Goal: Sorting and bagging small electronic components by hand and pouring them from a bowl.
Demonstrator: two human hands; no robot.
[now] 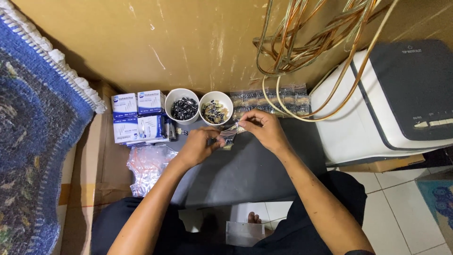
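A small clear plastic bag (229, 135) was held between both hands just above the dark grey desk (245, 174), near its far edge. The left hand (198, 146) was closed on the bag's lower left part, fingers curled and pinching it. The right hand (264, 128) pinched the bag's upper right corner between thumb and fingertips. What was inside the bag was too small to tell.

Just beyond the hands stood two white cups side by side. The left cup (182, 105) held small dark pieces; the right cup (216, 108) held dark pieces mixed with paler ones. To the right of the cups, a row of small filled bags (269, 99) lay against the brown wall (188, 42). Left of the cups sat a stack of blue-and-white boxes (138, 116), and in front of these lay a heap of empty clear bags (148, 167).

A coil of golden translucent cable (311, 42) hung down the wall and looped over a white and grey machine (391, 104) at the right. A blue knitted rug (37, 132) lay well apart at the far left.
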